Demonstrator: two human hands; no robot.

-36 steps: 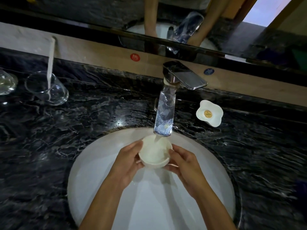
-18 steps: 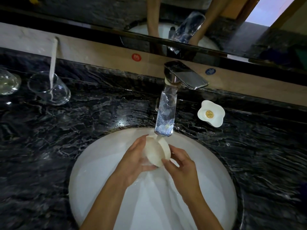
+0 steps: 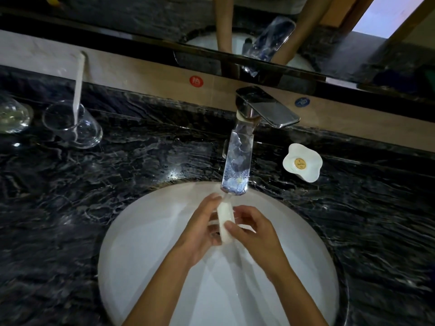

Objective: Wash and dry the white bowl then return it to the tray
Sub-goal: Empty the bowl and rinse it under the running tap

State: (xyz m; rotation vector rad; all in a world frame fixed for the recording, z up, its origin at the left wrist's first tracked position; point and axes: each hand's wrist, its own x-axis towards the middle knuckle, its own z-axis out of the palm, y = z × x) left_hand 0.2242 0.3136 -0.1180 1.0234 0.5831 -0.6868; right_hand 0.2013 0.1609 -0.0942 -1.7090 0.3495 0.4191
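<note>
The small white bowl [image 3: 226, 221] is turned on its side, edge-on to me, over the white sink basin [image 3: 141, 255]. It sits right under the chrome faucet spout [image 3: 236, 170], and a thin stream of water runs onto its upper rim. My left hand [image 3: 200, 234] cups the bowl from the left, fingers behind it. My right hand [image 3: 254, 234] grips it from the right, thumb pressed on its lower edge. No tray is in view.
Black marble counter [image 3: 117, 175] surrounds the basin. A flower-shaped white dish [image 3: 302, 164] with a gold disc lies right of the faucet. At the far left stands a glass [image 3: 70, 123] holding a white stick, beside another glass [image 3: 11, 114]. A mirror runs along the back.
The bowl has rotated from mouth-up to standing on its side under the water. Both hands have shifted around it, the right thumb moving onto its edge.
</note>
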